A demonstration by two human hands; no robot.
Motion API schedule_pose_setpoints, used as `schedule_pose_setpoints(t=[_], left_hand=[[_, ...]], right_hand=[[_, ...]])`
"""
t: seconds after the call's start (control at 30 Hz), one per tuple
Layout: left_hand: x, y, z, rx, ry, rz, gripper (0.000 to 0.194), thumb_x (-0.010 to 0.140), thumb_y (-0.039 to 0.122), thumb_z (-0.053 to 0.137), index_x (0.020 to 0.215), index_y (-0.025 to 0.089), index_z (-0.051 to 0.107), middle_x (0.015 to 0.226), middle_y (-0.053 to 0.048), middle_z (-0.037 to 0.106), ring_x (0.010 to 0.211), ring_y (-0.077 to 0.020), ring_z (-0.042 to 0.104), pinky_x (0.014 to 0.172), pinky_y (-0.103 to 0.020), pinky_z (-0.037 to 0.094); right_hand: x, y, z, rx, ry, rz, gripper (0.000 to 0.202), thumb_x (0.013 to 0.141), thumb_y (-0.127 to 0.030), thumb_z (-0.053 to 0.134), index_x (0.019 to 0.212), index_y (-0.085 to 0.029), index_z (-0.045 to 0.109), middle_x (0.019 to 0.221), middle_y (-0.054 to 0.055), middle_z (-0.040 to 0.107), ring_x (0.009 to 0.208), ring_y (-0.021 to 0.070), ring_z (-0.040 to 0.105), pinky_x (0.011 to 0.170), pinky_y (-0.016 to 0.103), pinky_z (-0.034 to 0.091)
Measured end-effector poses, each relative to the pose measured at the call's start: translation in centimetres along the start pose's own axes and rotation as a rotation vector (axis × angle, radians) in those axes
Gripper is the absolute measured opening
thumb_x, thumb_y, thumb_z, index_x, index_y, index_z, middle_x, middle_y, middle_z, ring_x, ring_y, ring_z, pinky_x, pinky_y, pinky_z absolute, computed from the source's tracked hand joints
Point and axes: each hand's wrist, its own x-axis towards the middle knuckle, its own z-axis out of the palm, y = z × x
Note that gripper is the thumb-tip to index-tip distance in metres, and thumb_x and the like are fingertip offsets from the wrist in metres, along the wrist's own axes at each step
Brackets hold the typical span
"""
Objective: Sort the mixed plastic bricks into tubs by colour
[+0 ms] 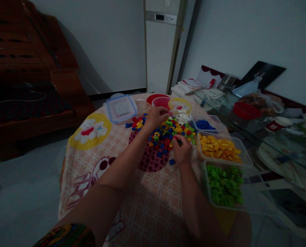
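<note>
A mixed pile of small plastic building blocks (165,127) in red, yellow, blue and green lies on the cloth-covered table. My left hand (156,117) reaches over the far side of the pile, fingers bent together close to a heap of white blocks (182,116). What its fingertips hold, if anything, is too small to tell. At the pile's near right edge, my right hand (183,150) is closed in a pinch, with a bit of red at its fingertips that looks like a building block. A single blue block (172,162) lies just left of that hand.
Along the right stand clear boxes of blue blocks (204,125), yellow blocks (217,148) and green blocks (225,185). A blue-rimmed lid (121,108) and a pink bowl (161,102) are at the back. Beyond the boxes is a cluttered glass table (245,128).
</note>
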Motion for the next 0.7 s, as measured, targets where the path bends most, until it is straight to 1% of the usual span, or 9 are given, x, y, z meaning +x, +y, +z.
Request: schedule_pose_setpoints(t=[0.07, 0.13, 0.2, 0.27, 0.33, 0.4, 0.5, 0.7], left_hand=[[-2.0, -0.4, 0.8, -0.103, -0.153, -0.081, 0.011, 0.084, 0.018, 0.066, 0.085, 0.012, 0.075, 0.068, -0.002, 0.073, 0.062, -0.015, 0.069, 0.065, -0.025, 0.057], [-3.4, -0.8, 1.4, -0.184, -0.285, -0.142, 0.013, 0.085, 0.019, 0.065, 0.075, 0.013, 0.071, 0.058, 0.0, 0.067, 0.054, -0.013, 0.065, 0.057, -0.022, 0.054], [-4.1, -1.2, 1.7, -0.256, -0.417, -0.19, 0.015, 0.084, 0.019, 0.066, 0.071, 0.013, 0.07, 0.054, 0.002, 0.066, 0.051, -0.0117, 0.063, 0.054, -0.02, 0.052], [-4.3, -1.4, 1.8, -0.32, -0.54, -0.235, 0.012, 0.082, 0.02, 0.068, 0.073, 0.013, 0.071, 0.056, 0.002, 0.067, 0.051, -0.0111, 0.064, 0.052, -0.019, 0.051], [-4.4, -1.6, 1.9, -0.369, -0.618, -0.274, 0.011, 0.08, 0.023, 0.073, 0.077, 0.012, 0.073, 0.059, 0.001, 0.07, 0.052, -0.0107, 0.065, 0.052, -0.017, 0.05], [-4.4, -1.6, 2.1, -0.396, -0.643, -0.305, 0.016, 0.076, 0.026, 0.079, 0.079, 0.011, 0.074, 0.061, 0.001, 0.071, 0.052, -0.0098, 0.064, 0.05, -0.016, 0.049], [-4.5, -1.8, 2.4, -0.418, -0.638, -0.327, 0.023, 0.072, 0.03, 0.085, 0.078, 0.011, 0.074, 0.062, 0.001, 0.07, 0.051, -0.0086, 0.063, 0.048, -0.015, 0.046], [-4.6, -1.8, 2.1, -0.481, -0.627, -0.332, 0.023, 0.074, 0.029, 0.086, 0.078, 0.01, 0.075, 0.064, -0.002, 0.072, 0.053, -0.0088, 0.064, 0.052, -0.017, 0.05]], right_hand=[[0.0, -0.1, 0.0, 0.02, 0.004, 0.026, 0.019, 0.086, -0.032, 0.061, 0.09, -0.021, 0.076, 0.086, 0.006, 0.078, 0.081, 0.0217, 0.069, 0.081, 0.035, 0.057], [0.1, -0.3, -0.1, 0.029, 0.013, 0.034, 0.02, 0.086, -0.033, 0.061, 0.091, -0.021, 0.077, 0.086, 0.007, 0.078, 0.081, 0.0217, 0.069, 0.08, 0.035, 0.057], [0.1, -0.3, -0.2, 0.024, 0.024, 0.03, 0.021, 0.086, -0.033, 0.062, 0.092, -0.02, 0.077, 0.086, 0.007, 0.077, 0.08, 0.0216, 0.068, 0.079, 0.035, 0.056], [0.1, -0.3, -0.3, 0.018, 0.027, 0.025, 0.022, 0.086, -0.033, 0.062, 0.093, -0.02, 0.078, 0.084, 0.006, 0.077, 0.079, 0.0214, 0.068, 0.079, 0.035, 0.056], [0.1, -0.3, -0.3, 0.021, 0.028, 0.022, 0.022, 0.085, -0.032, 0.062, 0.094, -0.02, 0.078, 0.084, 0.006, 0.077, 0.079, 0.0213, 0.068, 0.078, 0.035, 0.056], [0.1, -0.3, -0.2, 0.029, 0.037, 0.027, 0.022, 0.085, -0.032, 0.062, 0.094, -0.02, 0.078, 0.084, 0.006, 0.077, 0.079, 0.0212, 0.068, 0.079, 0.034, 0.056], [0.1, -0.3, -0.2, 0.036, 0.042, 0.049, 0.022, 0.085, -0.031, 0.062, 0.094, -0.02, 0.078, 0.085, 0.006, 0.077, 0.079, 0.0212, 0.068, 0.079, 0.035, 0.056], [0.1, -0.5, -0.3, 0.043, 0.015, 0.053, 0.024, 0.086, -0.034, 0.063, 0.096, -0.02, 0.08, 0.086, 0.006, 0.078, 0.079, 0.0211, 0.068, 0.077, 0.034, 0.056]])
